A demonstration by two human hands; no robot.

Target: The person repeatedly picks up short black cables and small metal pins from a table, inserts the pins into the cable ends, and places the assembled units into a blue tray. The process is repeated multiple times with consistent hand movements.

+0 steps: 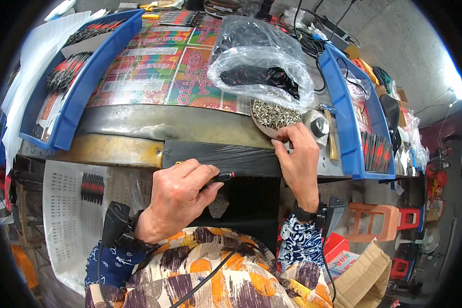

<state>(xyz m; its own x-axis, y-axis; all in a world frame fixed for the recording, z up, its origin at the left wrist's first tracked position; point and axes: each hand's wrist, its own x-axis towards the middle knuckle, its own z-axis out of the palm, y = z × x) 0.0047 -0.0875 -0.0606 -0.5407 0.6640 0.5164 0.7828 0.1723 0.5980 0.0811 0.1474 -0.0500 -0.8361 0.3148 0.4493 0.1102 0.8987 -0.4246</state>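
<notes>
Our left hand is clamped on one dark handle.
It sits by the bench's near edge, red tip toward three o'clock; at one o'clock our right hand brings thumb and fingers together beside the bowl of metal bits, and we cannot tell if it pinches one. This handle seems unfinished; the bag beyond suggests many left, while red-and-black pieces at nine o'clock look done.

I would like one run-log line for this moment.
left hand: gripping black red-tipped piece | right hand: at edge of dish, metal parts inside | nearby: clear bag
</notes>
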